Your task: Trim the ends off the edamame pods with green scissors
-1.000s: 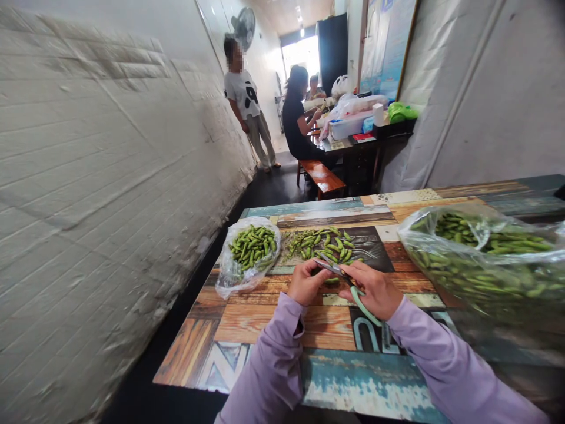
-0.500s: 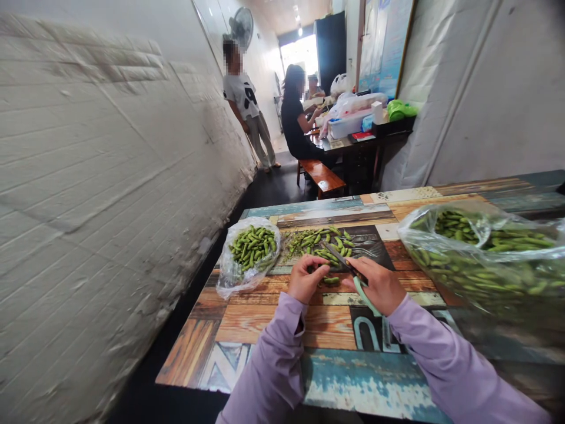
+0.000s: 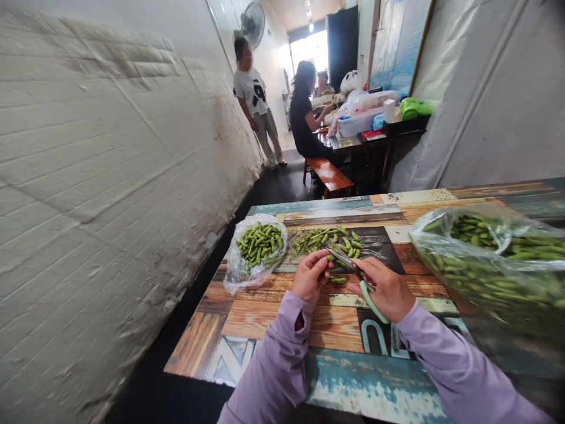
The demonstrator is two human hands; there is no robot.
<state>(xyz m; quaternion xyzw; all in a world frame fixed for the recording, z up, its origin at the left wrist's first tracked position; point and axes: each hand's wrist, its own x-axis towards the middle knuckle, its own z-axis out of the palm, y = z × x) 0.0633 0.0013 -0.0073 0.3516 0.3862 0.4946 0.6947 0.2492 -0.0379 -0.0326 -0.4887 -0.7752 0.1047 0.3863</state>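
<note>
My right hand (image 3: 385,288) is closed around green-handled scissors (image 3: 353,275), whose blades point up and left towards my left hand. My left hand (image 3: 310,275) pinches a green bean pod against the blades; the pod is mostly hidden by the fingers. One pod (image 3: 338,281) lies on the table just below the blades. A loose pile of pods (image 3: 332,241) sits right beyond both hands. Both arms wear lilac sleeves.
A small clear bag of pods (image 3: 259,244) lies to the left, a large clear bag of pods (image 3: 494,259) to the right, on a patchwork-printed table (image 3: 273,321). A white brick wall runs along the left. Further back are a bench (image 3: 329,175), another table and people.
My hands stay together over the table, shifted slightly right in the picture as my head turned. The pod below the scissors now lies free on the table.
</note>
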